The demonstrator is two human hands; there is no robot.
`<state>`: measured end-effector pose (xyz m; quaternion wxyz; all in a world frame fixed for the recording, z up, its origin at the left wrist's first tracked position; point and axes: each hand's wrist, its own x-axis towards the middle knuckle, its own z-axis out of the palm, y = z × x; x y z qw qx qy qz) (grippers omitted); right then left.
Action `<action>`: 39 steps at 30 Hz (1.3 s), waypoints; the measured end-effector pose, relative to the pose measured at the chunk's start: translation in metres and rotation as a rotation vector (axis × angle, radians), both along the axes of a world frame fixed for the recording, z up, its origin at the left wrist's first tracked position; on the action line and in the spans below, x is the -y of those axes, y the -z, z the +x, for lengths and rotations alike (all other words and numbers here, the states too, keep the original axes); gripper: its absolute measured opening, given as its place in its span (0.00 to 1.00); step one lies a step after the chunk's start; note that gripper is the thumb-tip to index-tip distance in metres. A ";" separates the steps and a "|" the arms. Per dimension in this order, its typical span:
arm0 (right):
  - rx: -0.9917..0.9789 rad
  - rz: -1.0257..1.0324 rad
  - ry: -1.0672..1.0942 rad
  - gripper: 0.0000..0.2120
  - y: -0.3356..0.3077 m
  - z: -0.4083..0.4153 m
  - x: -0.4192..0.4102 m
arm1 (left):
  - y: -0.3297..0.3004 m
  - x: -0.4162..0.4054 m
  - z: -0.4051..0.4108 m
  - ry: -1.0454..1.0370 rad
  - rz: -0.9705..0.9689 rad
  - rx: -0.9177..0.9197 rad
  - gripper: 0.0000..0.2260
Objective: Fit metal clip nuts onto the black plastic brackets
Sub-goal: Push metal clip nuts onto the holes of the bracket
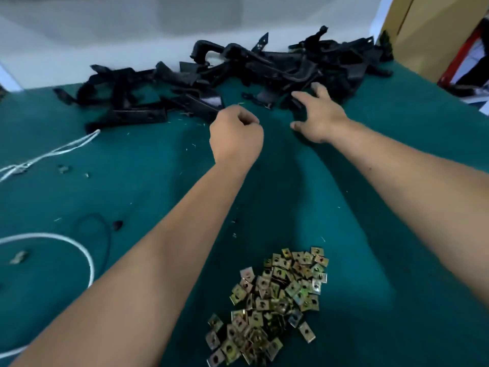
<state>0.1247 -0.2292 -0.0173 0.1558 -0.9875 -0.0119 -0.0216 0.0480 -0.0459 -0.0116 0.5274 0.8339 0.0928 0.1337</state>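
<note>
The heap of small brass-coloured metal clip nuts (270, 308) lies close to me on the green cloth table (397, 234), between my forearms and well behind both hands. The black plastic brackets (238, 72) sprawl along the far edge. My right hand (320, 116) reaches them with fingers spread, touching one. My left hand (235, 136) is curled into a fist just short of the pile; whether it holds a nut I cannot tell. White cord (53, 152) lies to the left.

Brackets (238, 72) heaped on the table (397, 207) beyond both hands. Right hand (320, 115) at the heap's near edge; left hand (235, 133) just beside it, leftward. Clip nuts (270, 305) piled nearer, between the forearms. Cord (53, 152) far left.
</note>
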 end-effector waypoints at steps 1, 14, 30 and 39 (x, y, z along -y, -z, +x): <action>0.004 -0.025 -0.009 0.34 0.001 0.006 0.000 | 0.002 0.002 0.002 0.013 -0.025 -0.001 0.12; 0.061 0.374 -0.015 0.07 -0.004 -0.024 -0.035 | -0.008 0.012 0.005 0.057 -0.339 -0.062 0.06; 0.383 0.945 0.099 0.09 -0.004 -0.079 -0.035 | -0.026 -0.015 -0.027 0.168 0.012 0.065 0.12; -0.167 1.386 -0.477 0.14 -0.028 -0.117 -0.115 | -0.061 -0.095 -0.044 0.160 -0.051 0.124 0.10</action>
